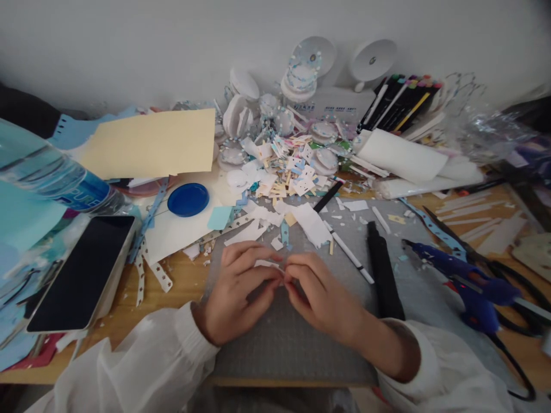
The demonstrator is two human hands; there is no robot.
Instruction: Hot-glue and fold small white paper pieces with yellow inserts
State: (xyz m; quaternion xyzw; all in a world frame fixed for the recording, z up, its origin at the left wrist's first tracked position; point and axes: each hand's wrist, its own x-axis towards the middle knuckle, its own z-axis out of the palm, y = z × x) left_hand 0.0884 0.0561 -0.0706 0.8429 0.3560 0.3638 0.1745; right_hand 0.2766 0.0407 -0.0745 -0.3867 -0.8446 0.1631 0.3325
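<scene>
My left hand point(243, 287) and my right hand point(321, 292) meet fingertip to fingertip over the grey cutting mat point(279, 353). Both are closed in a pinch. A small white paper piece point(267, 264) shows between the fingers of my left hand, its far end running to where the fingertips join. My right fingertips close on that end, mostly hidden. Just beyond the hands lie torn white paper point(310, 225) and a white pen with black bands point(349, 252). To the right rests a black pen-like tool point(383, 269).
A blue glue gun point(469, 287) and black-handled scissors point(516, 275) lie at right. On the left are a phone point(84, 272), a water bottle point(55, 172), a blue lid point(188, 199) and yellow card point(155, 143). Paper scraps point(297, 166) are heaped at the back, near markers point(402, 103).
</scene>
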